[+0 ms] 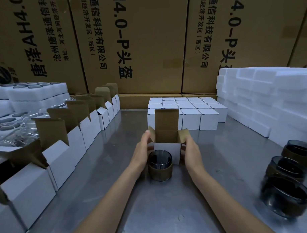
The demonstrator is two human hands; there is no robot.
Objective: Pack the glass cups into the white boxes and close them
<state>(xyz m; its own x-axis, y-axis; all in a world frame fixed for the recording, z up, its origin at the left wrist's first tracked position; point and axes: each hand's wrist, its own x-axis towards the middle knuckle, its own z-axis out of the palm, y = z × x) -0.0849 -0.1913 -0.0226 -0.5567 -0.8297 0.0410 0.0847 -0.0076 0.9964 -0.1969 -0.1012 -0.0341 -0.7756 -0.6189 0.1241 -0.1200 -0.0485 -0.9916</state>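
Observation:
An open white box (pixel 168 151) stands on the metal table (pixel 116 170) at the centre, its brown lid flap upright and both side flaps spread. My left hand (pixel 143 149) touches its left side with straight fingers. My right hand (pixel 192 150) lies against its right side the same way. A dark glass cup (pixel 160 165) with a brown sleeve stands upright just in front of the box, between my wrists. Three more sleeved glass cups (pixel 289 179) stand at the right edge.
A row of open white boxes (pixel 77 136) runs along the left. Closed white boxes (pixel 192 111) are stacked behind the centre box. White foam blocks (pixel 270 98) pile up on the right, foam trays with glasses (pixel 26 93) on the left. Large cardboard cartons (pixel 146 38) wall the back.

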